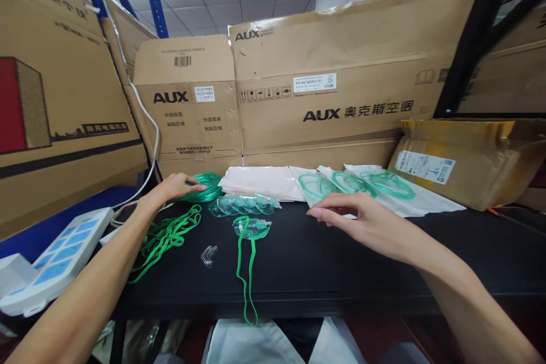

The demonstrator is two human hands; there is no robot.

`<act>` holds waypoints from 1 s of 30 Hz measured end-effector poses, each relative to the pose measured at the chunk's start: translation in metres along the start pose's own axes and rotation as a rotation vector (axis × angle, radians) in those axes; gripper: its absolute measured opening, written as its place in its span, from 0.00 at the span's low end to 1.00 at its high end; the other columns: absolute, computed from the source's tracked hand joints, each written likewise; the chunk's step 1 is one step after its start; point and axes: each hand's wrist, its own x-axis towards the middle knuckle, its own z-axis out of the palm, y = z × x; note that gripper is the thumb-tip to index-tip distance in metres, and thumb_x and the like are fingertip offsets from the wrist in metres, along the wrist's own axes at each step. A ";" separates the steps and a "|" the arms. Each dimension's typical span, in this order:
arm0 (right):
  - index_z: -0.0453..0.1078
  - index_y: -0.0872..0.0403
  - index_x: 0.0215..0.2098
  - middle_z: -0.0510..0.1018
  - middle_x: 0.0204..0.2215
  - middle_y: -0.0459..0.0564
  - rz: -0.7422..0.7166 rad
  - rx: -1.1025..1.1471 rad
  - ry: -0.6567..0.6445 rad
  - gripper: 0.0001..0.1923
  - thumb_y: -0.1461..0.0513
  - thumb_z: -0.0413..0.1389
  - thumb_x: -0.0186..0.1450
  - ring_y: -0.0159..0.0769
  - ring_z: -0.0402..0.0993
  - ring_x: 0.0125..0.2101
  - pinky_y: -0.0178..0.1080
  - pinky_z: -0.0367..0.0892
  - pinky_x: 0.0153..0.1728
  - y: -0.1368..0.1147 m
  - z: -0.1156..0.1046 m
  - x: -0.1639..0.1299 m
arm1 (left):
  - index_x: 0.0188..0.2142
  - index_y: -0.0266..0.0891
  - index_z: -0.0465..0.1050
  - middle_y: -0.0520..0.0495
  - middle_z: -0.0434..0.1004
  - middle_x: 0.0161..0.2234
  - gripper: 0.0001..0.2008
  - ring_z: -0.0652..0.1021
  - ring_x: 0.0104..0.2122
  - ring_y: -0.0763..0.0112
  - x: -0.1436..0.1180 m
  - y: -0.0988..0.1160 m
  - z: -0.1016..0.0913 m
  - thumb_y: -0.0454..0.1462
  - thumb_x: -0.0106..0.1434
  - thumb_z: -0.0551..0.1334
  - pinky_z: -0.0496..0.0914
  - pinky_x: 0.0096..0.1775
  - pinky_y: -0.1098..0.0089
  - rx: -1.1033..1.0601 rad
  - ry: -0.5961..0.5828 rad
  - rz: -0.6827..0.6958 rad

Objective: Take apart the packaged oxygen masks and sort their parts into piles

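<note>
1. While the left hand (177, 186) lies at centre left of the head view, its fingers rest flat on the coil of translucent green plastic tubing (208, 187) at the back of the black tabletop (341, 264), loose and not yet closed around it.
2. Right of centre, the right hand (354, 219) is spread and holds nothing, its fingertips at the near edge of the clear plastic pouches holding green-rimmed masks (354, 183); whether they touch cannot be told.
3. Between the hands lie a row of clear plastic face masks (243, 205) and a single clear mask with a green elastic strap (251, 227), the strap trailing over the table's front edge.
4. Lower left are a loose heap of green elastic straps (166, 236) and small clear clips (208, 255).
5. Judged from this, the work is at the reaching stage, with nothing lifted; taking the coil would call for the left fingers to curl under its loops without dragging the masks beside it.
6. Brown cardboard cartons printed AUX (341, 68) wall the background.
</note>
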 end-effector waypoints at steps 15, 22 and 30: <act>0.81 0.50 0.41 0.83 0.37 0.47 -0.045 -0.004 -0.095 0.16 0.51 0.55 0.72 0.39 0.76 0.38 0.39 0.66 0.41 -0.001 0.035 0.007 | 0.56 0.46 0.79 0.47 0.83 0.53 0.29 0.80 0.50 0.52 -0.049 0.070 -0.025 0.58 0.64 0.59 0.70 0.51 0.64 0.009 -0.012 0.221; 0.80 0.47 0.46 0.80 0.39 0.48 -0.061 -0.042 -0.085 0.14 0.51 0.56 0.72 0.42 0.75 0.44 0.41 0.66 0.45 -0.001 0.062 0.006 | 0.54 0.45 0.79 0.47 0.83 0.49 0.17 0.81 0.46 0.59 -0.102 0.129 0.006 0.40 0.66 0.65 0.70 0.46 0.68 -0.034 -0.128 0.564; 0.76 0.48 0.57 0.81 0.49 0.54 0.015 0.095 0.075 0.23 0.46 0.56 0.71 0.47 0.77 0.48 0.49 0.69 0.50 0.009 0.071 0.019 | 0.45 0.45 0.79 0.50 0.81 0.45 0.09 0.80 0.44 0.62 -0.123 0.173 0.002 0.33 0.71 0.59 0.68 0.44 0.67 -0.052 0.085 0.675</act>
